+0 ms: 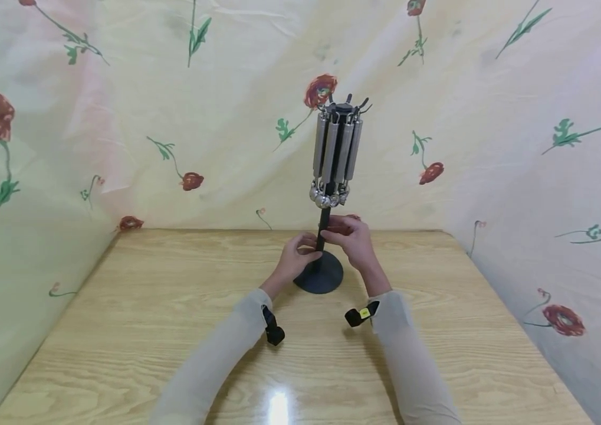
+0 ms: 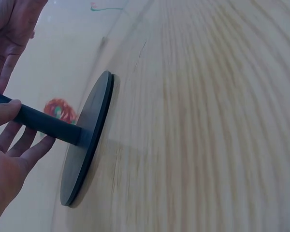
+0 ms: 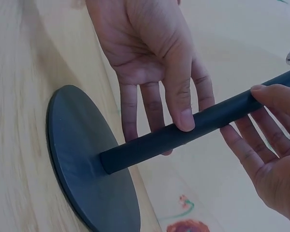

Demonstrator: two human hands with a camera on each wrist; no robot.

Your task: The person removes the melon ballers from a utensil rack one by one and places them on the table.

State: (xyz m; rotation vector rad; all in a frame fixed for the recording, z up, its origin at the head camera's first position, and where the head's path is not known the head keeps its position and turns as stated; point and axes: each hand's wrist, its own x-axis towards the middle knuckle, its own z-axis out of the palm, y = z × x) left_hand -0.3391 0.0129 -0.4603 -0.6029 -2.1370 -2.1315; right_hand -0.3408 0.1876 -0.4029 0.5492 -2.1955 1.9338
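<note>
A wood-grained worktop (image 1: 146,307) is backed and flanked by pale cloth (image 1: 247,118) printed with red flowers. A black stand (image 1: 324,217) is set toward the far side of the worktop, its round base (image 1: 327,280) laid flat on the wood and its slim pole (image 3: 150,145) raised from the middle of that base.

Just above the base, the pole is held by the left grip (image 1: 292,258), thumb on the near side and fingers behind. Farther above the base, the pole is held by the right grip (image 1: 352,241), again between thumb and fingers. Both look lightly closed on it rather than clenched.

The pole is judged stiff, smooth and perhaps slippery under so loose a hold. With so much metal hung high above the base, top-heaviness is to be expected, and swinging or clinking if the stand is jerked. It is best taken low on the pole, close above the base, with a second hold higher up for steadying.

Well above the base, grey-handled tools (image 1: 331,152) with shiny rounded ends are hung in a ring from hooks (image 1: 350,98); their exact kind cannot be told. On the near side of the base, pale sleeves (image 1: 411,360) are seen, a black wrist device (image 1: 275,335) being worn at the left cuff.
</note>
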